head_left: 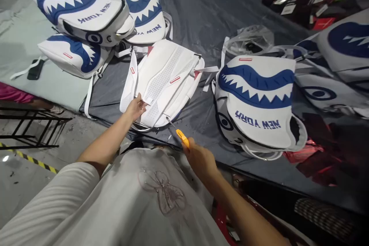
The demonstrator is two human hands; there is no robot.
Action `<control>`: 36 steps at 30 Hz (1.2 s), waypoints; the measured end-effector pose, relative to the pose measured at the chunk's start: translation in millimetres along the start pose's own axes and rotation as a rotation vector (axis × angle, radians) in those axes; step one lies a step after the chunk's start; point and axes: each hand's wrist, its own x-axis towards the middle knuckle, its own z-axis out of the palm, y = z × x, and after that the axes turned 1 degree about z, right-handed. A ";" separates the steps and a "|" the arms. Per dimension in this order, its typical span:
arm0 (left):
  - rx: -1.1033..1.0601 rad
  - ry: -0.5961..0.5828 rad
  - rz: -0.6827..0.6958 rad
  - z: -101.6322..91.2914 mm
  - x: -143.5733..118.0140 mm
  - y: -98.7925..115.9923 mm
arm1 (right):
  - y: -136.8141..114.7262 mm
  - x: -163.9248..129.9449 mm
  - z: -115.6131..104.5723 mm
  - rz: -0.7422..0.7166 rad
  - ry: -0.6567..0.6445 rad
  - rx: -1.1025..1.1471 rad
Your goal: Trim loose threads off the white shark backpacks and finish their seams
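A white backpack (164, 80) lies back side up in front of me, its perforated back panel and shoulder straps showing. My left hand (137, 108) is closed at the lower left of that panel, fingertips pinching a bit of white material beside a small white tab (150, 101). In my right hand (199, 157) is a yellow utility knife (182, 138), held by its handle. Its thin metal blade points up and left, with the tip at the backpack's lower edge; whether it touches the fabric is unclear.
More white backpacks with blue shark-mouth prints lie in a pile (77, 7) at the upper left and singly (259, 84) at the right. Clear plastic wrap (250, 38), red-black packages (308, 0) and a dark phone (35, 70) also lie about. A black metal rack (31, 128) stands at left.
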 end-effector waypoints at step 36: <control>-0.425 -0.528 -0.247 -9.0 56.9 40.9 | -103.4 57.7 5.9 0.549 0.012 0.426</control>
